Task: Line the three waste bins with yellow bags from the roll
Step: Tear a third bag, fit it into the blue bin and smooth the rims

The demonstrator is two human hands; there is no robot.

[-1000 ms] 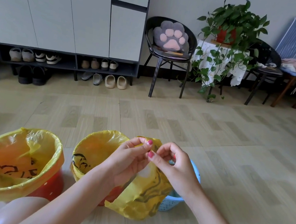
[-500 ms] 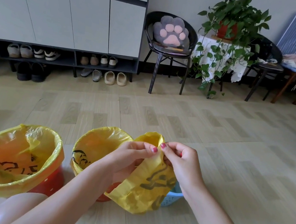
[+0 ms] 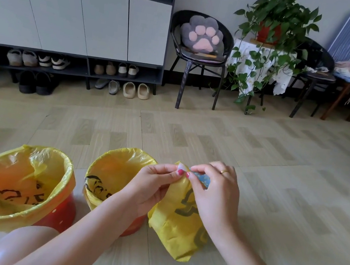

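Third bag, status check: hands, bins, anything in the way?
Left hand and right hand pinch the unopened yellow bag at its top edge. Two red bins lined. Blue bin mostly hidden, unlined. Nothing blocking.

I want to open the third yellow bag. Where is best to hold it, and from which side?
Probably grip the yellow bag at its top edge, from above, one layer per hand. It hangs flat with that edge up, and the left hand and right hand already pinch there.

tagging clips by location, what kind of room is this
Most likely a home entryway or living room: a shoe cabinet with shoes beneath it, a chair with a paw cushion, and a potted plant.
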